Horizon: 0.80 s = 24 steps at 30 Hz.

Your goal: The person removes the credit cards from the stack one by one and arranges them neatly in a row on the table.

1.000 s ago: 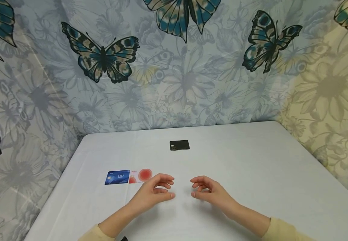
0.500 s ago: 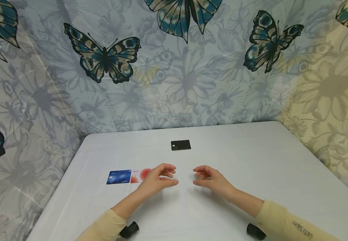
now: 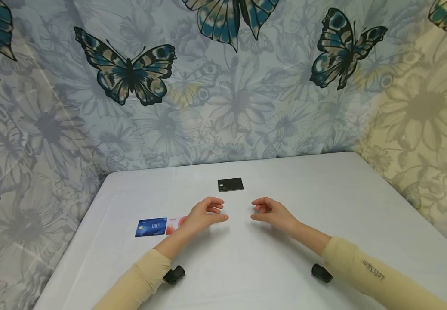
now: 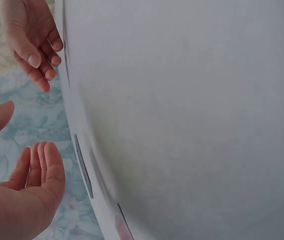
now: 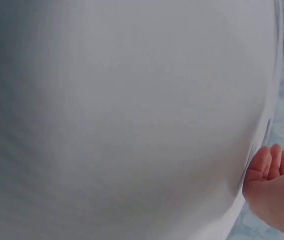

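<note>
1. Here's the left hand (image 3: 204, 215), up above the worktop (image 3: 304, 189), its grip loose: fingers gently bent, thumb well apart from them, nothing between.
2. Across from it, the right hand (image 3: 275, 215) nearly mirrors that shape, grip relaxed and holding nothing, fingers bent in towards the other hand. There's a plain gap between the two sets of fingertips.
3. And just beyond that gap, towards the far edge, the black card (image 3: 230, 184) lies flat on the worktop, a small pale chip at its left end. Neither hand is touching it; it sits a little nearer the left hand's side.
4. Over on the left, the blue card (image 3: 151, 227) lies flat, "VIP" printed across its face.
5. Right beside it, end to end, comes the red-and-white card (image 3: 174, 224), its right part hidden behind the left hand and wrist in the head view. Whether the two cards actually touch, I can't tell.
6. Down the forearms now: yellow sleeves on both, the left sleeve (image 3: 138, 280) and the right sleeve (image 3: 362, 262), the right one carrying dark lettering. A black device (image 3: 174, 275) shows by the left cuff, a matching black unit (image 3: 322, 274) by the right.
7. Behind it all, the wall covering (image 3: 242, 125) spreads pale flowers and big blue-and-black butterflies (image 3: 130, 75).
</note>
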Available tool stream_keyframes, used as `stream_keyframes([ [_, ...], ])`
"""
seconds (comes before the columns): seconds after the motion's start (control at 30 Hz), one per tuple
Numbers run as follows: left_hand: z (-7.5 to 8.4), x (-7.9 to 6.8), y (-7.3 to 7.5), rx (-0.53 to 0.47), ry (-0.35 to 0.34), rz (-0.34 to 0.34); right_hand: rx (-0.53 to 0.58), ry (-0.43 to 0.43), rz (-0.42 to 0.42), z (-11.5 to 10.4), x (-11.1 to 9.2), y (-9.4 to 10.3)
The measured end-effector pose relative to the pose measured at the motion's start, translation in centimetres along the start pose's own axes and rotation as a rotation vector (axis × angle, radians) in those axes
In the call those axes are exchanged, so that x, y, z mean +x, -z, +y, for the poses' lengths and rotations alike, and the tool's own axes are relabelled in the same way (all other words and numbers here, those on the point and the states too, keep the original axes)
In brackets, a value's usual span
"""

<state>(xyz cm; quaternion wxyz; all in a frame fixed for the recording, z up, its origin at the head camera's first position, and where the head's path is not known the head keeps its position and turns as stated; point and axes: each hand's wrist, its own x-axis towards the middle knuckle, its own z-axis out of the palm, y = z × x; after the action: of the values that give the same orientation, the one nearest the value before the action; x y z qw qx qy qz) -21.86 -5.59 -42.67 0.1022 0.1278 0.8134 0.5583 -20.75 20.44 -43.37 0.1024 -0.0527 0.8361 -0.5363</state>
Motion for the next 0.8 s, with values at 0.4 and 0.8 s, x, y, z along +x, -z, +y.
stream_keyframes([
  [0.4,0.2,3.7,0.5,0.051,0.047,0.058,-0.113,0.004,0.043,-0.1,4.1,0.6],
  [0.8,-0.7,7.0,0.7,0.152,0.087,0.123,-0.269,0.023,0.073,-1.1,7.8,0.0],
])
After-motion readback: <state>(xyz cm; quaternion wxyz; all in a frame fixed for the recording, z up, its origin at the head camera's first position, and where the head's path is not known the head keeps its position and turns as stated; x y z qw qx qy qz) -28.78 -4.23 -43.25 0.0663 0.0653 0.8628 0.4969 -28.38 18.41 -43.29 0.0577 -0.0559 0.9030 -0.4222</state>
